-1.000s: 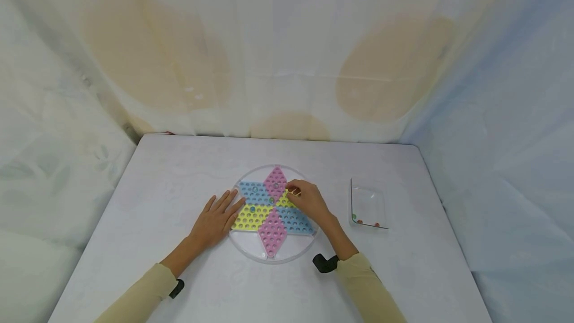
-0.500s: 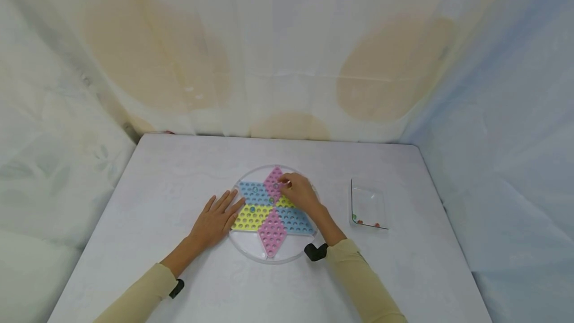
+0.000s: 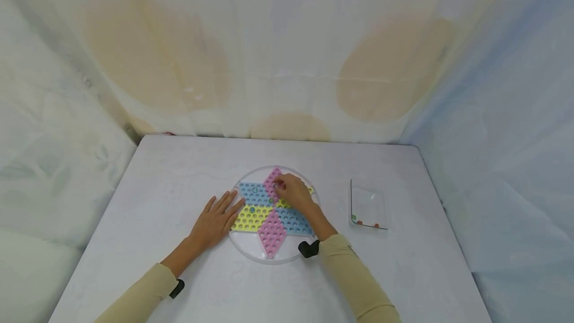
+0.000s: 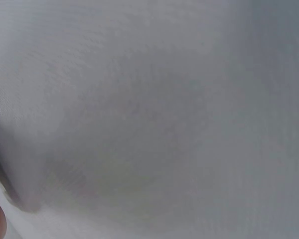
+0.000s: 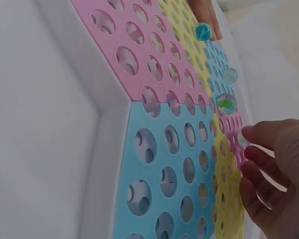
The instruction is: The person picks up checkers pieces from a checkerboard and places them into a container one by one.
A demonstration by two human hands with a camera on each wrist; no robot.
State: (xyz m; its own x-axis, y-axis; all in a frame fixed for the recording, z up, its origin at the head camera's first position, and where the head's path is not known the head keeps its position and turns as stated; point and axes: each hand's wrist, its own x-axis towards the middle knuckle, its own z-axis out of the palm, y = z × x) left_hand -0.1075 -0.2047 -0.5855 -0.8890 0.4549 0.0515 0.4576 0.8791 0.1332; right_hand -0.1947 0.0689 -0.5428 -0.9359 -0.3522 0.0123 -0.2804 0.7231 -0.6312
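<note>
resting a spread left hand (image 3: 214,223) by a star board (image 3: 272,233), pinching a clear marble (image 5: 242,138) with the right hand (image 3: 296,193)

on the left, the left hand's fingers are lying straight and spread, touching the board's edge. just right of them, a blue marble (image 3: 252,210) is sitting in the near yellow part and a glassy marble (image 3: 254,190) in the far blue part. a green-streaked marble (image 5: 226,103) is sitting near the centre. the right hand's fingertips are pinching the clear marble at the far pink part. well apart on the right, a see-through box (image 3: 369,203) is standing on the white table (image 3: 215,278), holding a few green and reddish marbles (image 3: 360,222).
</note>
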